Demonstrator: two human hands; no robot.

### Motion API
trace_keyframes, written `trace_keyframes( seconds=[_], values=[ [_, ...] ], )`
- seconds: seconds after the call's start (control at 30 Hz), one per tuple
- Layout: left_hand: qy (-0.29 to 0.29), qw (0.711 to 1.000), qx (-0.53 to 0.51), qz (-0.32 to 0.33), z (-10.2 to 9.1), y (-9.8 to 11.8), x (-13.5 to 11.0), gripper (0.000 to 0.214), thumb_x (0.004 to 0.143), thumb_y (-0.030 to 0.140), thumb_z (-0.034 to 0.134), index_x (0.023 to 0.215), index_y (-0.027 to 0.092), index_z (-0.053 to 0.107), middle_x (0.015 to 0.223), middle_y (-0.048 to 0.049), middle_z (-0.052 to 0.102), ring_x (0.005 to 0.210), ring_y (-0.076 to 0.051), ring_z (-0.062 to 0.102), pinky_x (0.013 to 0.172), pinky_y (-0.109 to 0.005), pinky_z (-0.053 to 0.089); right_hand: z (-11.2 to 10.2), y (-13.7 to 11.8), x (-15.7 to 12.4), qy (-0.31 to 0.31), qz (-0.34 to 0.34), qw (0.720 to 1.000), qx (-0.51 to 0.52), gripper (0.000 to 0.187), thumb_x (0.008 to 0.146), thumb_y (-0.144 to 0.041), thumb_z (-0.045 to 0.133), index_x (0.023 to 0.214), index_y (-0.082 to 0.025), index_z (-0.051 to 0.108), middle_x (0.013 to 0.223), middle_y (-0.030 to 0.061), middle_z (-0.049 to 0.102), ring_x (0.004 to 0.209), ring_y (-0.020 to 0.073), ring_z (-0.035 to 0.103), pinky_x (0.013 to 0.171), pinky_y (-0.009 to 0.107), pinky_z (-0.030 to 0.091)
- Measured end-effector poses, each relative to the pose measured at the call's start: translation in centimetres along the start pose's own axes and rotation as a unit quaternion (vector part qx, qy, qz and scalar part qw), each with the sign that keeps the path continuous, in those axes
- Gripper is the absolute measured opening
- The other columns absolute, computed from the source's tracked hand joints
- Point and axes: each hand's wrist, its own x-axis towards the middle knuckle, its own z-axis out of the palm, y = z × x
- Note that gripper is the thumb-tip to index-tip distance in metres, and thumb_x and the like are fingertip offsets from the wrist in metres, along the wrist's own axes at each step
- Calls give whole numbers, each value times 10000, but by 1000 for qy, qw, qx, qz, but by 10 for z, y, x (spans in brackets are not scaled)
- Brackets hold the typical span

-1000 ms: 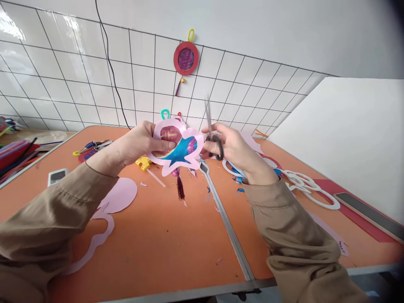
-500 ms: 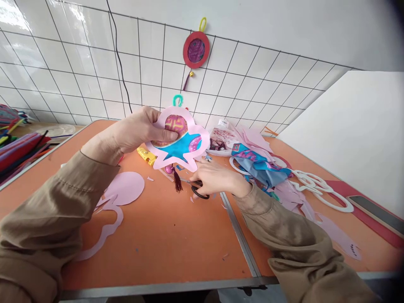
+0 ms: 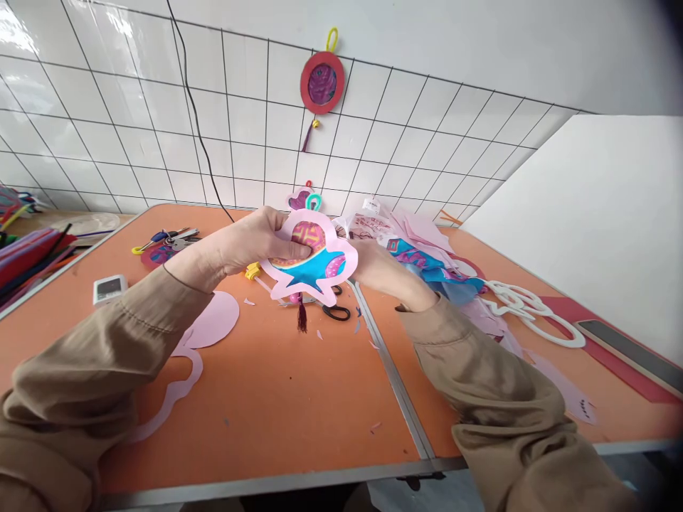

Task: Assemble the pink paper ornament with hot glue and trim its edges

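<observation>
My left hand (image 3: 256, 245) pinches a pink flower-edged pendant (image 3: 312, 267) by its upper left, thumb on the front. Patterned purple and bright blue cloth fills its middle. A green loop (image 3: 314, 203) tops it, and a dark red tassel (image 3: 302, 314) hangs beneath. At the pendant's right edge is my right hand (image 3: 381, 267); its fingers are hidden behind the pendant, so I cannot see whether they hold anything. Black-handled scissors (image 3: 337, 314) lie on the table below, partly covered by the pendant.
Pink cut-outs (image 3: 213, 323) and keys (image 3: 182, 240) lie left on the orange table (image 3: 256, 412), by a small white device (image 3: 109, 289). Cloth scraps (image 3: 442, 267), white rings (image 3: 533, 313) and a phone (image 3: 629, 348) are right. A red round pendant (image 3: 322, 82) hangs on the tiled wall.
My left hand has lowered the pendant slightly and moved it right. My right hand has left the scissors on the table and moved up to the pendant's right edge.
</observation>
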Motion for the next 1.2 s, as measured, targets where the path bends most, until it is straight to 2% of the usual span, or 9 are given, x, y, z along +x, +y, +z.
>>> trace_keyframes(
  seconds=[0.17,0.3,0.43,0.5,0.6,0.7,0.87,1.07,1.2],
  values=[
    [-29,1000,4,9,1,-4,2,146,653,179,835,755,165,731,662,6,706,576,-110,647,515,-188,482,-19,-25,-10,80,30,991,107,265,935,-228,439,669,-224,437,601,-16,545,587,137,490,591,298,339],
    [-32,999,-2,19,3,-5,2,148,631,191,846,722,176,731,645,-6,694,564,-125,628,526,-222,499,-22,-37,-19,138,3,983,117,392,977,-229,453,595,-231,364,506,-37,432,525,120,435,569,303,319],
    [-16,999,14,27,4,-6,3,131,647,226,843,667,176,724,604,-17,660,546,-132,605,510,-236,476,-24,-35,-20,248,-23,958,146,559,974,-461,586,513,-242,358,489,-27,399,499,125,420,543,319,338],
    [-16,999,13,24,4,-7,4,132,640,224,847,662,181,723,592,-8,642,542,-126,584,508,-232,462,-26,-33,-19,230,-40,947,222,455,897,-550,683,606,-236,529,621,10,578,619,161,570,598,325,444],
    [-27,999,0,24,4,-6,4,158,627,218,860,660,190,708,585,10,616,540,-116,548,515,-233,449,-27,-33,-16,100,-59,945,306,396,751,-561,822,913,-226,690,940,46,719,869,202,679,733,334,541],
    [-35,999,4,32,4,-5,3,180,647,226,864,660,188,689,562,29,568,519,-97,502,505,-228,423,-21,-33,-13,54,-35,956,286,357,719,-494,836,773,-187,663,728,1,626,704,156,603,614,291,477],
    [-9,998,29,59,5,0,-1,190,658,260,867,767,166,744,618,15,611,563,-105,558,518,-220,444,-10,-38,-15,137,-18,960,243,222,769,-341,734,661,-187,616,615,-25,543,579,110,477,530,266,383],
    [28,990,77,115,16,7,-8,291,639,282,866,540,159,622,504,34,498,493,-80,459,454,-223,356,-8,-51,-25,229,-119,964,66,177,859,-202,652,685,-198,616,657,-3,601,639,129,510,622,297,405],
    [48,983,103,142,18,8,-11,247,644,280,857,572,147,662,534,18,554,509,-84,479,465,-227,361,-6,-56,-30,249,-95,962,66,240,874,-254,672,657,-212,578,614,-11,556,604,131,481,596,306,395]
  ],
)
